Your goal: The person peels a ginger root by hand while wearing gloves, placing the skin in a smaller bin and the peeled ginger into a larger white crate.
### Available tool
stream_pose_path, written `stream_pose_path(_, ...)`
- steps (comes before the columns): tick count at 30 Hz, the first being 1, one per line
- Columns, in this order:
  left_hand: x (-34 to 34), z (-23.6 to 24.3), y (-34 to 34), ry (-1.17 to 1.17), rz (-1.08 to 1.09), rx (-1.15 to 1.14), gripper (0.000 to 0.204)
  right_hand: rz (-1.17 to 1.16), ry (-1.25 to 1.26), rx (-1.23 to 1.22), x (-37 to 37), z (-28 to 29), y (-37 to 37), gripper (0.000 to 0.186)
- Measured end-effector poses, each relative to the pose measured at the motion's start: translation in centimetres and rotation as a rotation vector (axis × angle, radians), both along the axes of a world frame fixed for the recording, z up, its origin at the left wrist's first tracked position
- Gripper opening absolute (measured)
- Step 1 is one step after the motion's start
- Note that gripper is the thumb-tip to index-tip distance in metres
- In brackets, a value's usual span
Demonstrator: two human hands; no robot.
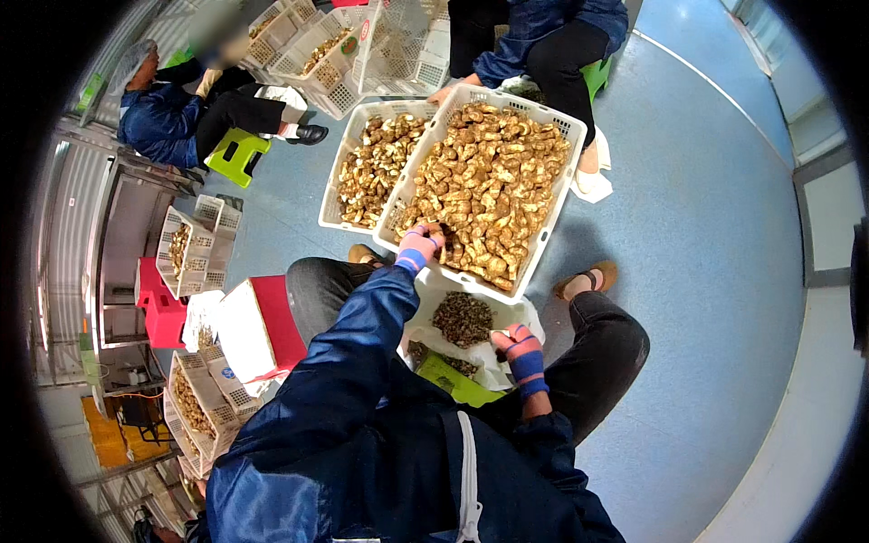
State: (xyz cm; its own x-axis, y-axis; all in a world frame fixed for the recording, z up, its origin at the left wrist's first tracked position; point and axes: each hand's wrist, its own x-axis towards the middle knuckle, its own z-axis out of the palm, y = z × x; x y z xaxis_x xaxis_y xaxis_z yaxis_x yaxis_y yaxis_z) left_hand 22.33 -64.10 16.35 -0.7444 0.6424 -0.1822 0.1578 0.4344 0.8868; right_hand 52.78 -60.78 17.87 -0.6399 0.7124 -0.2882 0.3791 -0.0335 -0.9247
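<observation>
A white plastic crate (579, 149) in front of me is heaped with brown-and-cream mushrooms (493, 176). At its near left corner my left hand (423, 244), in a pink-and-blue striped glove, bends its fingers down around a mushroom; the fingertips are partly hidden. My right hand (522, 351), gloved alike, is closed above the right side of a white tub (425, 303) between my knees. Something small and pale sticks out of its fingers, too small to name. Dark trimmings (463, 319) lie in the tub, with a lime-green stool (457, 382) nearest me.
A second crate of smaller mushrooms (380, 167) adjoins on the left. Across from me sits a co-worker (552, 41), one hand at the crate's far edge; another person (167, 113) sits far left. More crates (195, 398) and a red box (276, 317) stand at my left.
</observation>
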Motion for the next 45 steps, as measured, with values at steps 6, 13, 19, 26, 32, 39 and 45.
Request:
stream_pose_path(6,5.8,6.3,-7.3,-1.093,-0.044,0.581,0.023,-0.125,0.390,-0.211,-0.6,2.0,-1.4,0.014)
stream_pose_path(13,12.3,11.9,-14.8,-1.273,-0.295,0.813,0.050,0.056,0.469,0.609,-4.1,11.3,-5.2,0.024)
stream_pose_path(19,14.1,15.1,-17.9,-0.855,-0.241,0.641,0.042,0.215,0.526,0.576,-5.8,13.4,-8.5,0.023)
stream_pose_path(26,13.9,14.5,-20.6,-0.612,-0.180,0.654,0.038,0.290,0.455,0.348,-6.8,16.1,-10.8,0.010)
stream_pose_path(32,13.8,14.8,-22.1,-0.612,-0.230,0.670,0.040,0.315,0.422,0.101,-6.9,16.6,-11.1,0.013)
stream_pose_path(39,15.5,15.9,-21.7,-0.625,-0.271,0.724,0.037,0.289,0.337,0.093,-5.0,16.8,-10.4,0.014)
stream_pose_path(45,15.8,17.0,-20.7,-0.413,-0.365,0.613,0.037,0.322,0.554,0.376,-4.3,15.5,-9.9,0.013)
